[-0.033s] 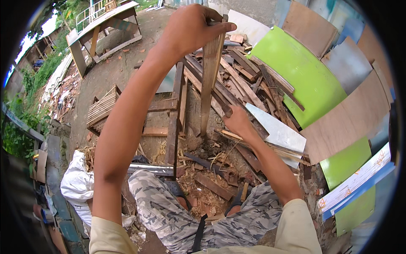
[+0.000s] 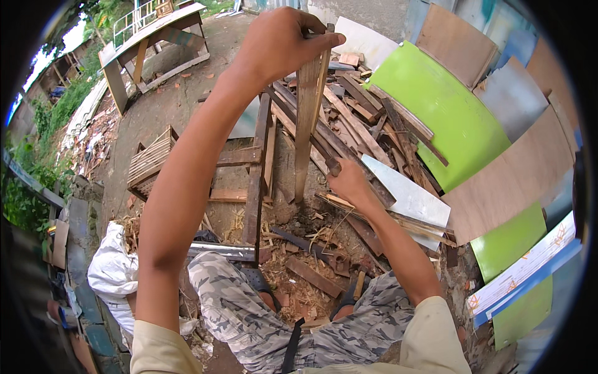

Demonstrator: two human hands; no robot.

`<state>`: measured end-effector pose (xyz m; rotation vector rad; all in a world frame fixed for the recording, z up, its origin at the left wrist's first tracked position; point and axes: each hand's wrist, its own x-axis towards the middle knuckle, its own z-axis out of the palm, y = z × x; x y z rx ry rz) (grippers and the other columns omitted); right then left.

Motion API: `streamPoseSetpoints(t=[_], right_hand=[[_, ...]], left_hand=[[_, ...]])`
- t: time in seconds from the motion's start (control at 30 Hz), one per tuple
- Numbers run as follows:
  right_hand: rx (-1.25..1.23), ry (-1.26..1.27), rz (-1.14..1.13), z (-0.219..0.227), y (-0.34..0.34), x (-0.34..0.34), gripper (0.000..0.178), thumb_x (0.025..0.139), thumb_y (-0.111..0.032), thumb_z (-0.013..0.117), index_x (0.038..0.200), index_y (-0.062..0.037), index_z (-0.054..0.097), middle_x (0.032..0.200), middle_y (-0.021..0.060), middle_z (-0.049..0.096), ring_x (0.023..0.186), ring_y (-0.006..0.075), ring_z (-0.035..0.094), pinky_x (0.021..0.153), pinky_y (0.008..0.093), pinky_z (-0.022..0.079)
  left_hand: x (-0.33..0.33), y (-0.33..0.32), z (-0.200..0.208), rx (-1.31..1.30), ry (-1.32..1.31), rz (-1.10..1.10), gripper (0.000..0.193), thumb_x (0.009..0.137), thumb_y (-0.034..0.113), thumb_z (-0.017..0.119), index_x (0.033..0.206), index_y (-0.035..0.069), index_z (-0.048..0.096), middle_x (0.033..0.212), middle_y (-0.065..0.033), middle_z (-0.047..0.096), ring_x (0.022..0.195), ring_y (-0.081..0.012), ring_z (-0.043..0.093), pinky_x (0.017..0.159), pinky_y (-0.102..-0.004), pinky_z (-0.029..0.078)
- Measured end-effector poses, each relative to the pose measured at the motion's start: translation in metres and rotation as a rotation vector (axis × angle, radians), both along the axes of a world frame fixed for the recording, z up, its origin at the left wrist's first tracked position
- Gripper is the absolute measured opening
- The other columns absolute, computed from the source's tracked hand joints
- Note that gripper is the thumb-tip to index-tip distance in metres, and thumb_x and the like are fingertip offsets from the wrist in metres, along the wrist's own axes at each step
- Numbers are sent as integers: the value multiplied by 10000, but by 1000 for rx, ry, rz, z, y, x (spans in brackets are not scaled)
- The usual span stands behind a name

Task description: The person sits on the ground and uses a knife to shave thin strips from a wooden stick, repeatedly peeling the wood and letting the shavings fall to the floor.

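The plank stands upright mid-scene, its lower end down by the ground. The left hand pinches its top between thumb and curled fingers, the wrist bent, the forearm raised and stretched far. The right hand, low and just right of the plank, has its fingers wrapped round a dark handle, elbow bent. Far right lies the woodpile.

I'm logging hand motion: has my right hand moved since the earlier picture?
No; judged against the green board, your right hand shows no clear shift.
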<state>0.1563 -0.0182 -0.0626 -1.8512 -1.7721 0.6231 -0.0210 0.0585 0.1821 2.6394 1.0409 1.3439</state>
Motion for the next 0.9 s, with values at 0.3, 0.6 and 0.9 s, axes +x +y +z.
streamPoseSetpoints(t=[0.3, 0.6, 0.9], right_hand=[[-97, -12, 90, 19, 22, 30, 269, 843, -241, 689, 933, 7, 635, 663, 153, 625, 574, 283, 613, 584, 410, 491], [-64, -108, 178, 35, 50, 50, 276, 823, -255, 708, 934, -9, 653, 688, 189, 633, 650, 325, 628, 659, 435, 505], [36, -199, 167, 34, 79, 49, 230, 770, -95, 602, 951, 37, 655, 868, 277, 675, 862, 421, 667, 789, 493, 525]], left_hand=[[-31, 38, -64, -229, -390, -244, 417, 928, 379, 619, 1157, 38, 687, 954, -160, 711, 926, -286, 682, 865, -369, 513], [-58, 86, -151, -40, 611, -169, 382, 881, 247, 654, 1220, 72, 632, 1148, -149, 657, 1115, -343, 587, 963, -435, 469], [-61, 133, -165, 210, 732, -75, 273, 906, 371, 595, 1023, 132, 657, 896, -65, 675, 831, -295, 673, 679, -412, 534]])
